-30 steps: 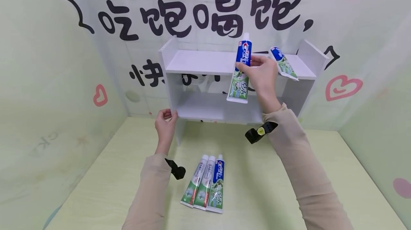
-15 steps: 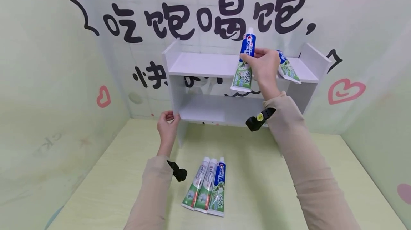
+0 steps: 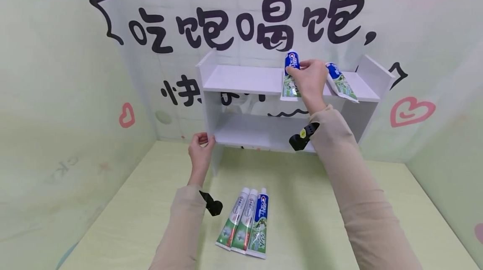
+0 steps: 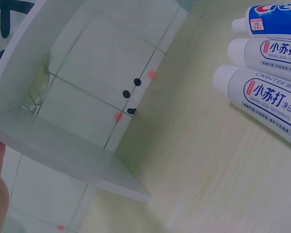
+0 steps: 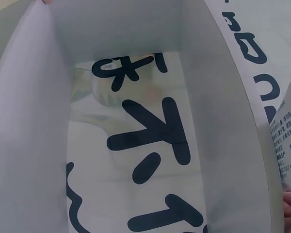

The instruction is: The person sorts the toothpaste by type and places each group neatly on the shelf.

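My right hand holds a blue-and-green Crest toothpaste tube between thumb and fingers, over the upper board of a white two-tier shelf. The tube's bottom end overlaps the board's front edge; its cap points to the wall. In the right wrist view, the back of the tube shows at the right edge. A matching toothpaste tube lies slanted on the board, right of the hand. My left hand grips the front edge of the shelf's left side panel, fingers curled and thumb against it.
On the table before the shelf lie one more Crest tube and two white-and-green toothpaste tubes, side by side. The shelf's lower board sits above the table. A lettered wall stands behind, with side walls left and right.
My right hand has brought the Crest tube down and back from in front of the shelf to its upper board. My left hand keeps its place on the side panel. The view has shifted slightly.
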A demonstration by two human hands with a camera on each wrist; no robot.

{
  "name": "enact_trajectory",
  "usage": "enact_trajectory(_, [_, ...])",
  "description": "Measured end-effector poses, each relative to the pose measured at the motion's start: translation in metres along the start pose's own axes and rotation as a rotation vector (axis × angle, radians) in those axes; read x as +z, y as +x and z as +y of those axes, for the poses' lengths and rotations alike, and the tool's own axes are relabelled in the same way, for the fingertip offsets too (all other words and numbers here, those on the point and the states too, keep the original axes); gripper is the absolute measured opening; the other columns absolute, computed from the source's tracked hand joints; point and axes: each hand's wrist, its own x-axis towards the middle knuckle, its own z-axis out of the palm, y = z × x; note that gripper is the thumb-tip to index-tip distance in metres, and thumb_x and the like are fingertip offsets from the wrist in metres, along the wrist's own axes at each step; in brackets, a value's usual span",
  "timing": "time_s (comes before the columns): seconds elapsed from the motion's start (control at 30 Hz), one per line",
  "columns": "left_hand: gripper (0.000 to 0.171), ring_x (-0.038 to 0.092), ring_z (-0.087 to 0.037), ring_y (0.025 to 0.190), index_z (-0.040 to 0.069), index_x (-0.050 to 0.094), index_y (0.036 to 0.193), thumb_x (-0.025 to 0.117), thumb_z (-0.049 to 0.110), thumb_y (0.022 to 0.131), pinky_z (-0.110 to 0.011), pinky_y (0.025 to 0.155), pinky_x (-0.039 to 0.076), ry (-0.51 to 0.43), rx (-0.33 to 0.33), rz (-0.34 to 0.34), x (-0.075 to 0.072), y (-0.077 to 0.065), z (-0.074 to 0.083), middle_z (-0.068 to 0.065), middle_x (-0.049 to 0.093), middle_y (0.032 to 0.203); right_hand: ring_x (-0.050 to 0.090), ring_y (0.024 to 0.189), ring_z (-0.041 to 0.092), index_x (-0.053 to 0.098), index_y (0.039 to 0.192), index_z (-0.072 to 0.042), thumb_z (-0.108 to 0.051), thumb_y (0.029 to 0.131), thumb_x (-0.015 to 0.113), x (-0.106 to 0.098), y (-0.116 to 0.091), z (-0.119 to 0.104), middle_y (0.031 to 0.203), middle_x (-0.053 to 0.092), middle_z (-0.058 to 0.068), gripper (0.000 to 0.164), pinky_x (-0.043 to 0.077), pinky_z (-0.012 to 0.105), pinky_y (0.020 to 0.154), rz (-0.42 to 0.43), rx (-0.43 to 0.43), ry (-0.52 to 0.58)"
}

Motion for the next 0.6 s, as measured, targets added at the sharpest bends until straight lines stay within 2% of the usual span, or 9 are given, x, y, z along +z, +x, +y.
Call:
enact_trajectory(0.2, [0.030, 0.056, -0.021, 0.092, -0.001, 0.055, 0.104, 0.063, 0.017, 0.081, -0.009, 0.065, 0.045, -0.006, 0.017, -0.001, 0.0019, -0.0009, -0.0014, -0.015, 0.060, 0.099, 0.051, 0.109, 0.020, 0.061, 0.114, -0.002, -0.030, 0.078, 0.069, -0.0014, 0.0037, 0.0033, 0.119, 0.059, 0.012, 0.046, 0.040, 0.028, 0.096, -0.035, 0.049, -0.036])
enact_trajectory(0.37, [0.031, 0.057, -0.022, 0.093, -0.001, 0.055, 0.104, 0.064, 0.017, 0.081, -0.012, 0.066, 0.044, 0.004, 0.007, 0.002, 0.0025, -0.0023, -0.0022, -0.016, 0.061, 0.101, 0.052, 0.105, 0.018, 0.059, 0.117, -0.002, -0.030, 0.079, 0.068, -0.0016, 0.0031, 0.0057, 0.118, 0.059, 0.011, 0.047, 0.044, 0.027, 0.093, -0.052, 0.063, -0.036])
enact_trajectory(0.6, [0.030, 0.055, -0.019, 0.092, -0.002, 0.054, 0.104, 0.063, 0.013, 0.081, -0.006, 0.067, 0.046, -0.030, -0.003, -0.007, 0.0023, -0.0008, 0.0007, -0.015, 0.059, 0.100, 0.056, 0.104, 0.017, 0.056, 0.122, -0.005, -0.028, 0.081, 0.066, -0.0086, -0.0050, 0.0053, 0.117, 0.061, 0.011, 0.048, 0.045, 0.023, 0.092, -0.026, 0.004, 0.080])
